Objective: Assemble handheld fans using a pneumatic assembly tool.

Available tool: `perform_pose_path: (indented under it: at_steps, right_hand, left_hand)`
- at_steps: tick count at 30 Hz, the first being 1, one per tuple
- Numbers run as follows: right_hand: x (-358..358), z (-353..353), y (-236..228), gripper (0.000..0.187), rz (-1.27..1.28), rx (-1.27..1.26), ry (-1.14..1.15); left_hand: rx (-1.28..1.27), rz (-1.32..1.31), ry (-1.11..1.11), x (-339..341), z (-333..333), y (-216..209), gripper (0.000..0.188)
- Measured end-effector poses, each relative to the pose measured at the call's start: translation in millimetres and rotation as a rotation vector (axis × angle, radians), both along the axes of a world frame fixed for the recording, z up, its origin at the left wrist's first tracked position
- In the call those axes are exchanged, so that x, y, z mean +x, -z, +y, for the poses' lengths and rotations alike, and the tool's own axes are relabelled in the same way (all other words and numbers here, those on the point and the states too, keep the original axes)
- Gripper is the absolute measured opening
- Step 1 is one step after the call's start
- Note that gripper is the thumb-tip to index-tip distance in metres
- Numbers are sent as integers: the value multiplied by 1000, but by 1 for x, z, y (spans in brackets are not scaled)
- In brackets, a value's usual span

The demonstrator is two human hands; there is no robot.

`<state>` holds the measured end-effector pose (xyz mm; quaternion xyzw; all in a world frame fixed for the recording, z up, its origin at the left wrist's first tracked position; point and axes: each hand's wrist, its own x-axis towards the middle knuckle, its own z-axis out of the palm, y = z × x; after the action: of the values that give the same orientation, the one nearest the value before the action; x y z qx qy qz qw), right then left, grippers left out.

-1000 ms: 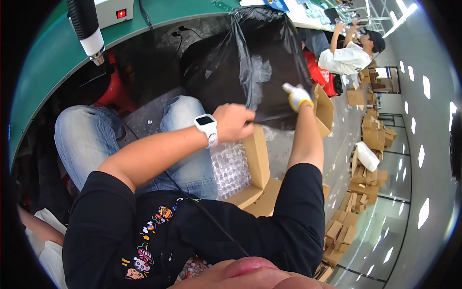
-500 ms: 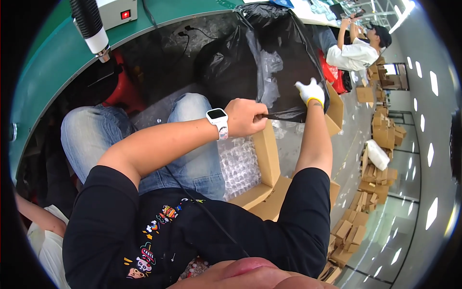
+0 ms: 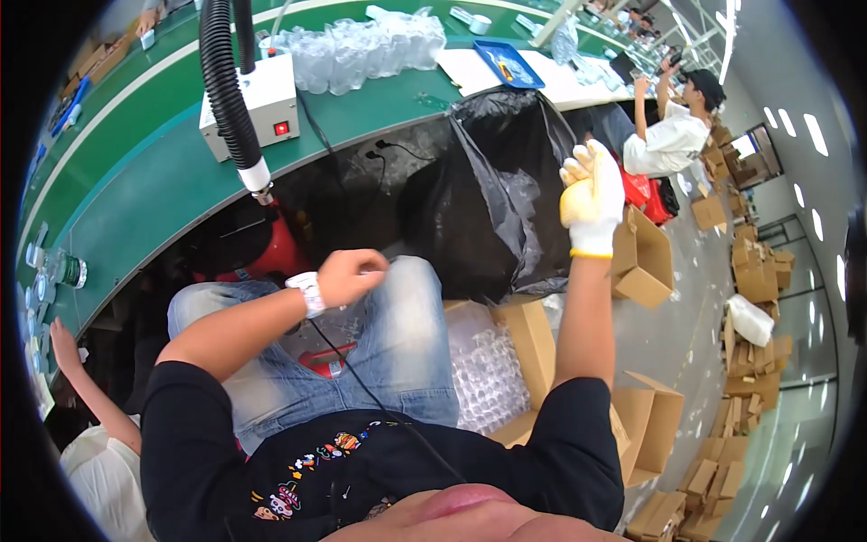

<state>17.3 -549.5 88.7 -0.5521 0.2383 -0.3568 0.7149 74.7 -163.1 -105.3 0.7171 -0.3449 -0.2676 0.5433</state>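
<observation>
My left hand (image 3: 352,276), bare with a white watch at the wrist, hovers over my knees. Its fingers are loosely curled in, and nothing shows in them. Raised at the right is my right hand (image 3: 592,200), in a white glove with yellow on the fingers. Those fingers stretch upward, slightly bent and apart, holding nothing. Beside the gloved hand, a large black plastic bag (image 3: 461,217) hangs from the bench edge, with clear plastic pieces (image 3: 522,200) in its opening. Below it stands a carton (image 3: 526,339) with clear bubbly plastic packs (image 3: 488,375) inside.
A green bench (image 3: 135,212) curves ahead, bearing a white box device (image 3: 262,113) with a black hose (image 3: 221,81), clear bags (image 3: 361,50) and a blue tray (image 3: 508,65). Open cartons (image 3: 643,262) stand to the right. Co-workers sit at far right (image 3: 673,126) and lower left (image 3: 108,470).
My left hand has let go of the black bag and drawn back left over my knees. My gloved right hand has lifted off the bag. The view has shifted, showing more bench.
</observation>
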Motion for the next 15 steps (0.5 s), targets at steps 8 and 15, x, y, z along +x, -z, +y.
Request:
perform_pose_path:
  at_steps: [8, 15]
  right_hand:
    - [69, 91, 215, 38, -192, 60, -593]
    - [27, 212, 207, 55, 925, -1486, -821]
  left_hand:
    - [147, 227, -427, 30, 120, 51, 17]
    - [212, -84, -502, 14, 146, 46, 20]
